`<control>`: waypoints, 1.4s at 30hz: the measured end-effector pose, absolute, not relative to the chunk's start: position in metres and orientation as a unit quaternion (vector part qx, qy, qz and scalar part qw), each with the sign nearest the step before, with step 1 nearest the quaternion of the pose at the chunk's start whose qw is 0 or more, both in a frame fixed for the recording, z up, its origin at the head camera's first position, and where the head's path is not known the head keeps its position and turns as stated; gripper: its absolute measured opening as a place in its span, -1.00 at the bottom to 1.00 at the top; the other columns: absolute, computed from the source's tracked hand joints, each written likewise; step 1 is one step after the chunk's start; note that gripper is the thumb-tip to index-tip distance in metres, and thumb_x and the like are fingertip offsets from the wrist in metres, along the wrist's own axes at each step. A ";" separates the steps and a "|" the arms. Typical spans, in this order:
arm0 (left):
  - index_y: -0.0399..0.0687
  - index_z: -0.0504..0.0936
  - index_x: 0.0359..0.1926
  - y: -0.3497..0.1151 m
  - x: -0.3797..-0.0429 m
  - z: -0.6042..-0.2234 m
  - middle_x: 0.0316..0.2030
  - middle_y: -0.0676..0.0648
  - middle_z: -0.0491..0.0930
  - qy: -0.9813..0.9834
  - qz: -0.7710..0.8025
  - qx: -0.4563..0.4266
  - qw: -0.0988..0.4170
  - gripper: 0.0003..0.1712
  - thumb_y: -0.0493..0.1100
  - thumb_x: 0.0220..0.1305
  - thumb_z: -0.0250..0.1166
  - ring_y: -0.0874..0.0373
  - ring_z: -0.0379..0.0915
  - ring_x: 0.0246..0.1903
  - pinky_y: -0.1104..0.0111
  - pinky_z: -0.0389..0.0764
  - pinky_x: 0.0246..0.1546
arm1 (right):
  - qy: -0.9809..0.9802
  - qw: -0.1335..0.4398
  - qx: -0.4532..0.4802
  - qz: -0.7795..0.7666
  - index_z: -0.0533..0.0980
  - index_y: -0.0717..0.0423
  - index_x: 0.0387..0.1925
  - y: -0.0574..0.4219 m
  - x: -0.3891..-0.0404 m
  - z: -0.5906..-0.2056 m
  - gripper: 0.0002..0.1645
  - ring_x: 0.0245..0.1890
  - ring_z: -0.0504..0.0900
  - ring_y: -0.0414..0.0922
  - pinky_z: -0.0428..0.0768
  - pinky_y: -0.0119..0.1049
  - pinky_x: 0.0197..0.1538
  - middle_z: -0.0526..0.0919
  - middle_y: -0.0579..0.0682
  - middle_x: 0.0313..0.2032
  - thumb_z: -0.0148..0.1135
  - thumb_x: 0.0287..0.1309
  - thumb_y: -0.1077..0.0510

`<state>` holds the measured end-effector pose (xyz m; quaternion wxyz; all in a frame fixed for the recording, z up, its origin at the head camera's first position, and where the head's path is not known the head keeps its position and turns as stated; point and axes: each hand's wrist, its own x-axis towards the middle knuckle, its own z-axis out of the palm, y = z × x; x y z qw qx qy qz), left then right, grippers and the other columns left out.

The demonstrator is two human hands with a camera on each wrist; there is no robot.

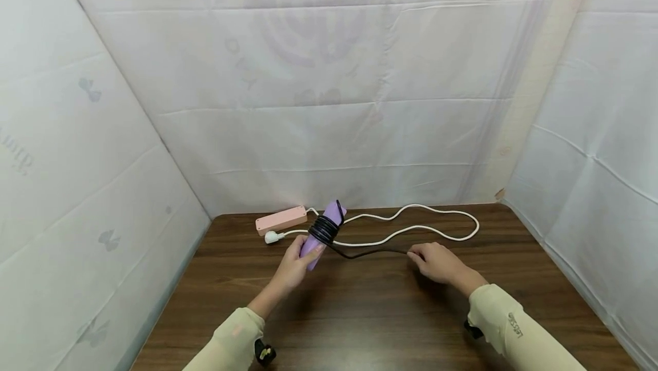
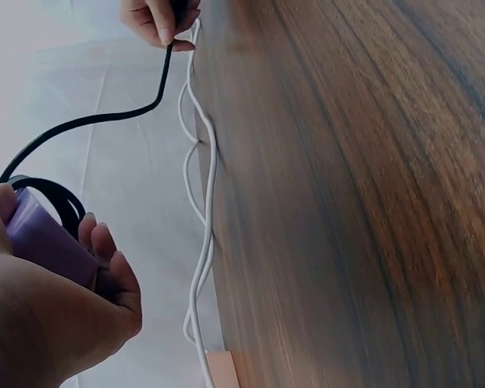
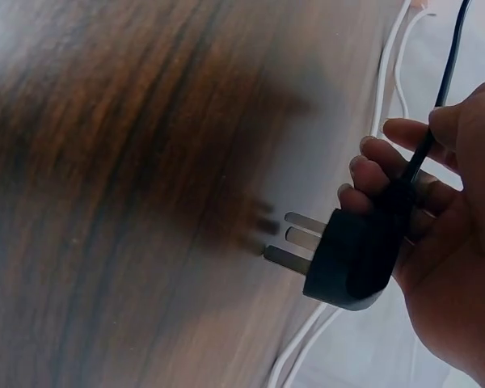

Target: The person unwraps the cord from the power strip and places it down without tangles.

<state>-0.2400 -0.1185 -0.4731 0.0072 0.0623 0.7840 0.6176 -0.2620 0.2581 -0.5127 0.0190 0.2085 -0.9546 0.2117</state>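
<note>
Purple bar (image 1: 311,244) tilts well inside the table's 2 side edges (image 1: 176,298).

Creased white sheeting formed a back wall (image 1: 319,142), a left wall (image 1: 77,131) and a right wall (image 1: 591,103) around a dark brown, wood-grained bench (image 1: 370,314). Fold lines crossed the back one, where a faded pinkish ring print (image 1: 308,14) showed near the top. Pale grey bow prints (image 1: 92,90) and faint lettering (image 1: 16,154) marked the left. A beige strip (image 1: 524,108) ran down beside the right corner, a brown stain (image 1: 500,194) at its foot. Soft light left a sheen on the bench's near part.
</note>
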 end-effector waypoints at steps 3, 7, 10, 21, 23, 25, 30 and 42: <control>-0.31 0.51 0.03 -0.116 -0.239 -0.471 -0.18 -0.12 0.59 0.778 0.626 0.054 0.017 -0.69 -0.16 0.48 0.33 0.17 0.47 -0.24 0.37 0.51 -0.23 | -0.957 0.010 0.207 0.201 0.71 0.01 -0.22 0.255 -0.261 -0.511 -0.76 -0.48 0.47 -0.31 0.53 -0.24 -0.29 0.64 -0.21 -0.48 0.18 0.56 0.08; -0.31 0.52 0.05 -0.112 -0.239 -0.466 -0.18 -0.12 0.60 0.774 0.631 0.054 0.020 -0.69 -0.16 0.49 0.32 0.17 0.48 -0.24 0.37 0.51 -0.23 | -0.962 0.000 0.201 0.184 0.72 0.04 -0.13 0.252 -0.261 -0.509 -0.78 -0.40 0.59 -0.28 0.62 -0.15 -0.23 0.76 -0.15 -0.36 0.20 0.54 0.06; -0.32 0.52 0.06 -0.110 -0.240 -0.464 -0.16 -0.13 0.60 0.773 0.632 0.057 0.019 -0.68 -0.16 0.48 0.32 0.17 0.48 -0.23 0.37 0.52 -0.22 | -0.963 -0.002 0.202 0.176 0.71 0.06 -0.11 0.247 -0.260 -0.505 -0.80 -0.39 0.58 -0.27 0.61 -0.17 -0.24 0.74 -0.13 -0.34 0.24 0.52 0.06; -0.31 0.52 0.02 -0.104 -0.237 -0.470 -0.18 -0.13 0.60 0.767 0.638 0.069 0.022 -0.73 -0.21 0.47 0.32 0.17 0.48 -0.24 0.37 0.53 -0.23 | -0.935 0.063 0.289 0.194 0.59 0.25 0.25 0.198 -0.240 -0.480 -0.49 0.16 0.74 0.14 0.68 0.10 0.22 0.75 0.18 0.14 0.21 0.55 -0.05; -0.32 0.52 0.02 -0.102 -0.236 -0.469 -0.19 -0.12 0.59 0.765 0.639 0.070 0.020 -0.73 -0.21 0.47 0.31 0.17 0.47 -0.24 0.38 0.52 -0.24 | -0.926 0.058 0.302 0.219 0.53 0.27 0.34 0.184 -0.235 -0.473 -0.40 0.28 0.69 0.18 0.63 0.14 0.32 0.70 0.22 0.25 0.16 0.58 -0.11; -0.33 0.51 0.03 -0.099 -0.234 -0.468 -0.18 -0.12 0.58 0.766 0.638 0.074 0.019 -0.72 -0.21 0.49 0.30 0.18 0.47 -0.24 0.38 0.52 -0.24 | -0.916 0.045 0.309 0.253 0.49 0.26 0.39 0.171 -0.232 -0.465 -0.35 0.31 0.67 0.16 0.62 0.14 0.34 0.68 0.20 0.30 0.14 0.60 -0.14; -0.34 0.49 0.08 -0.091 -0.232 -0.463 -0.13 -0.15 0.58 0.767 0.635 0.082 0.026 -0.69 -0.17 0.53 0.26 0.17 0.47 -0.21 0.37 0.52 -0.22 | -0.876 -0.008 0.311 0.368 0.50 0.19 0.38 0.147 -0.228 -0.451 -0.43 0.28 0.70 0.07 0.68 0.09 0.28 0.70 0.13 0.28 0.12 0.62 -0.11; -0.31 0.50 0.05 -0.088 -0.231 -0.468 -0.17 -0.15 0.60 0.773 0.629 0.085 0.018 -0.69 -0.16 0.49 0.32 0.18 0.46 -0.26 0.38 0.51 -0.27 | -0.824 0.003 0.351 0.446 0.62 0.08 -0.08 0.132 -0.223 -0.445 -0.79 -0.45 0.58 -0.34 0.60 -0.42 -0.32 0.70 0.14 -0.44 0.05 0.64 0.17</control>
